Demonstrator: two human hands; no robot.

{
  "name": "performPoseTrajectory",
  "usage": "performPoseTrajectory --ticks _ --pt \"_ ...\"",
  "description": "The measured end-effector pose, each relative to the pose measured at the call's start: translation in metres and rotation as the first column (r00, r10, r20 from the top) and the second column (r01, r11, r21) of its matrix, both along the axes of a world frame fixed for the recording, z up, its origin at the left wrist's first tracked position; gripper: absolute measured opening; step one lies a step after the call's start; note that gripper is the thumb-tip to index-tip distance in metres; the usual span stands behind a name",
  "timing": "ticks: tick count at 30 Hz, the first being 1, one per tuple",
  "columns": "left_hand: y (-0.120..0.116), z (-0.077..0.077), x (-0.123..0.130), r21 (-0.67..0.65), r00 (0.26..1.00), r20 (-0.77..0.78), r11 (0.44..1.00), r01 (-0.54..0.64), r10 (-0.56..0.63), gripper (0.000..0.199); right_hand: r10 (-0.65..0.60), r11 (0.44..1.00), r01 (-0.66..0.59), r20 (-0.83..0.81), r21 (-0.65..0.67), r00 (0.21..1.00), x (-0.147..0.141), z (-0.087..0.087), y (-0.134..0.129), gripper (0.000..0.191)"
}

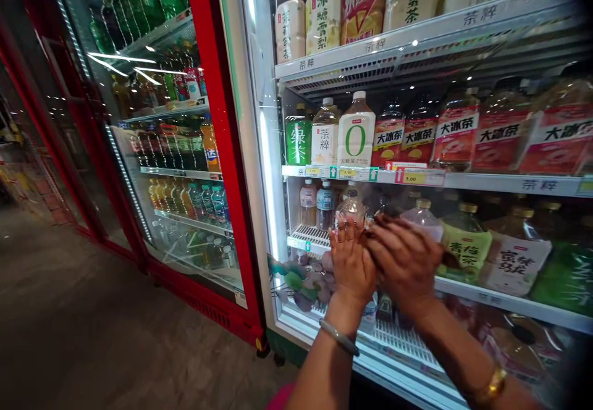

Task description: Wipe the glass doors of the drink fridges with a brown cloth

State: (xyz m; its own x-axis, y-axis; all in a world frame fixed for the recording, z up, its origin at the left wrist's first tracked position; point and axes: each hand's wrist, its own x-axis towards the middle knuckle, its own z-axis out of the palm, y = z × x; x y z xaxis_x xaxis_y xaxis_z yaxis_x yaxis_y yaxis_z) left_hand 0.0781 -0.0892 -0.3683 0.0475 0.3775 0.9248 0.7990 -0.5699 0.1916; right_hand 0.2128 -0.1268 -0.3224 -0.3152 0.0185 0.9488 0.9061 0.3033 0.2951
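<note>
Both my hands are raised before the lower shelves of a lit drinks cooler. My left hand [353,265] has its back toward me, fingers stretched forward and up, overlapping a clear bottle [352,205] with a pale pink label; I cannot tell if they touch it. Close beside it, my right hand [407,265] reaches leftward with its fingers extended and slightly bent, fingertips dark and blurred. No held object shows in either hand. A pale green-labelled bottle [466,240] stands to the right of my right hand. Two small bottles, one pink-labelled [307,197] and one blue-labelled [325,200], stand to the left.
Large tea bottles, including a white-labelled one [356,132], line the shelf above. A price-tag rail [417,177] runs along that shelf's front. On the left, a red-framed cooler [215,120] holds several rows of bottles. Grey floor [115,336] stretches below it.
</note>
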Motion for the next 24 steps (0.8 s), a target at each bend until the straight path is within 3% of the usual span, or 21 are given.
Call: performPoseTrajectory --ticks 2,5,8,11,13,17,19,21,24 --pt "0.002 -0.001 -0.001 0.027 1.0 0.005 1.0 -0.009 0.009 0.081 0.05 0.998 -0.047 0.081 -0.038 0.995 0.004 -0.022 -0.003 0.045" --pt "-0.001 0.0 0.003 0.049 1.0 0.023 0.999 -0.018 0.017 0.082 0.098 0.995 -0.092 0.17 -0.043 0.981 0.044 -0.039 -0.01 0.051" --pt "-0.011 0.0 0.023 0.048 1.0 -0.026 0.999 0.004 -0.003 0.085 0.046 0.998 -0.045 0.034 -0.041 0.998 0.086 -0.028 -0.013 0.063" --pt "-0.019 -0.004 0.05 0.053 0.99 -0.138 0.997 0.047 -0.04 0.089 0.019 0.999 -0.026 -0.193 -0.035 0.981 0.095 -0.01 -0.012 0.069" --pt "-0.02 -0.008 0.061 0.07 0.992 -0.125 0.997 0.037 -0.028 0.09 0.02 1.0 -0.022 -0.184 -0.012 0.983 0.085 -0.01 -0.01 0.068" --pt "-0.017 -0.01 0.067 0.113 0.995 -0.097 0.993 0.035 -0.024 0.087 0.004 1.0 -0.004 0.009 0.026 1.0 0.081 -0.033 -0.015 0.062" --pt "-0.016 -0.007 0.069 0.118 0.994 -0.106 0.992 0.033 -0.02 0.087 -0.004 0.999 0.005 0.046 -0.035 0.999 0.101 -0.038 -0.024 0.062" --pt "-0.017 -0.004 0.074 0.126 0.993 -0.117 0.991 0.035 -0.02 0.088 -0.018 0.996 0.019 0.007 -0.087 1.0 0.13 -0.031 -0.033 0.065" --pt "-0.02 -0.002 0.089 0.14 0.992 -0.121 0.989 0.048 -0.031 0.089 -0.052 0.998 0.042 -0.23 -0.048 0.972 0.167 -0.012 -0.041 0.065"
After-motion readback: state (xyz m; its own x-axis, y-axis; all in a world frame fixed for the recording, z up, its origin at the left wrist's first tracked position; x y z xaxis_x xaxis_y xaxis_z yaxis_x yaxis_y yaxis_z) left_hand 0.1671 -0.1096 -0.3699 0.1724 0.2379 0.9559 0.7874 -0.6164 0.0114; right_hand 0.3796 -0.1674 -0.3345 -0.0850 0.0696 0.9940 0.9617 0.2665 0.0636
